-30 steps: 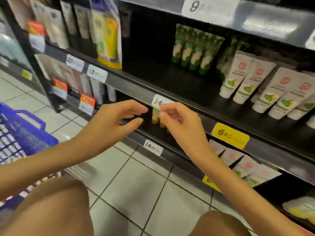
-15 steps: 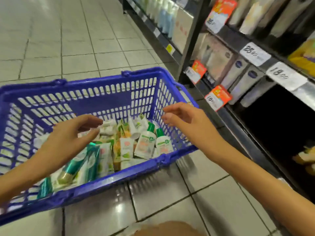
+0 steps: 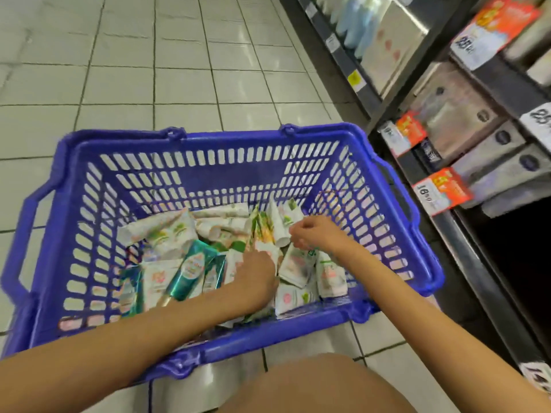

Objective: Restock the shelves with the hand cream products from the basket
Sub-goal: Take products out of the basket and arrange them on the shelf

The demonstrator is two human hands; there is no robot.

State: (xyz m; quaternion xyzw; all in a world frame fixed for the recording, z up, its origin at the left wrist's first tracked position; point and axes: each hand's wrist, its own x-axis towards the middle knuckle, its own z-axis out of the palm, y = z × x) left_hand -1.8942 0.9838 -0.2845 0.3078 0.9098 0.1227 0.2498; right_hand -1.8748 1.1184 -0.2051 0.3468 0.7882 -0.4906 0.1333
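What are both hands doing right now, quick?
Left hand: dug in among the tubes, grip cannot be told.
Right hand: curled over the tubes, cannot tell if holding one.

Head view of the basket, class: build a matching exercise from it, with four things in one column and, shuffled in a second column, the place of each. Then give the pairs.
Things
1 basket
2 teal tube
3 orange price tag
4 left hand

Places
A on the shelf edge, right of the basket
B on the tiled floor
C lying in the basket's left part
D down among the white tubes, mid-basket

Pairs: 1-B, 2-C, 3-A, 4-D
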